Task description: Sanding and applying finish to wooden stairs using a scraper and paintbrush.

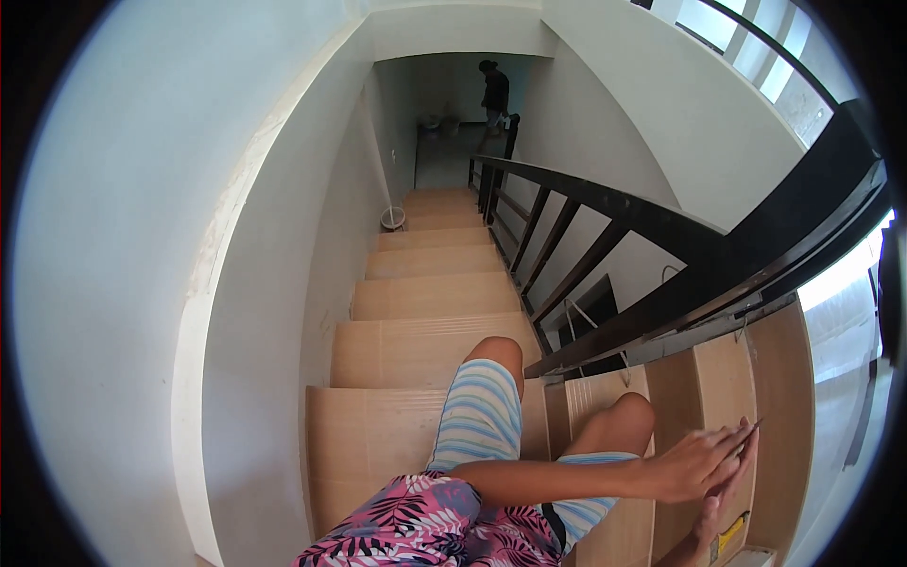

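Note:
My left hand (697, 463) reaches across to the right, its fingers closed on a small, thin, dark pointed piece (757, 424), too small to name. Just behind it, my right hand (731, 482) is raised with its fingers stretched upward, close against the left fingertips. Part of the right palm is hidden by the left hand. Both hands are above the tan tiled steps (727, 373) at the right, where the stairs turn. Below the right wrist lies a yellow object with dark parts (729, 535); its kind is unclear.
A tan tiled flight (425, 293) descends ahead, between a pale wall (255, 312) and a black railing (614, 203). A white bucket (392, 219) stands by the left wall. Another person (494, 90) is at the bottom. A pale block-like edge (753, 558) shows at the lower right.

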`<state>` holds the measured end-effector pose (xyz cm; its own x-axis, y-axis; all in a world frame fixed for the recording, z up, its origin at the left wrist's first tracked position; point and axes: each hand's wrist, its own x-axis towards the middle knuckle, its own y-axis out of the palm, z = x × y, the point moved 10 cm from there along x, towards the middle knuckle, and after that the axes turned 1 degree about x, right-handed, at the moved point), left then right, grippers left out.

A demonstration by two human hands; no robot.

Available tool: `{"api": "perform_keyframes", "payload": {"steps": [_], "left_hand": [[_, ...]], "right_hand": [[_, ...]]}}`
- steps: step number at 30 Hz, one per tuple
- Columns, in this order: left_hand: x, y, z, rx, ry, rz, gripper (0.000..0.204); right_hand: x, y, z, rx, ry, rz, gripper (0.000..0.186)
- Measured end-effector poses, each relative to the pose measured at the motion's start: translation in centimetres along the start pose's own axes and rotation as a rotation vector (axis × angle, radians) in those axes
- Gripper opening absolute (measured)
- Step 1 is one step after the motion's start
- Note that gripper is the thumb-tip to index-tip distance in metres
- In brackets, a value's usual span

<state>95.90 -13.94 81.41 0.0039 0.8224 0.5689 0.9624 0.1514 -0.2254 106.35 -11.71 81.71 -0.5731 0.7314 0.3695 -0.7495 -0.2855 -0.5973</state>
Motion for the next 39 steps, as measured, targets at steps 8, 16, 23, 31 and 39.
{"api": "perform_keyframes", "payload": {"steps": [8, 16, 23, 31, 39], "left_hand": [[-2.7, -1.1, -0.8, -0.384, -0.125, 0.287, 0.074], [1.2, -15.2, -5.6, 0.094, 0.432, -0.438, 0.055], [2.8, -20.2, -1.3, 0.371, 0.379, -0.787, 0.08], [3.9, -19.8, 2.8, 0.514, 0.402, -0.813, 0.091], [3.5, -19.9, 4.0, 0.47, 0.397, -0.836, 0.094]], "right_hand": [[-3.5, -0.2, -4.3, 0.411, 0.215, 0.028, 0.075], [-5.2, -4.1, -8.1, 0.353, 0.349, -0.213, 0.055], [-4.9, -3.8, -7.2, 0.373, 0.413, -0.156, 0.058], [-7.8, -8.4, -13.2, 0.263, 0.48, -0.348, 0.054], [-5.1, -4.9, -8.4, 0.139, 0.456, -0.187, 0.045]]}}
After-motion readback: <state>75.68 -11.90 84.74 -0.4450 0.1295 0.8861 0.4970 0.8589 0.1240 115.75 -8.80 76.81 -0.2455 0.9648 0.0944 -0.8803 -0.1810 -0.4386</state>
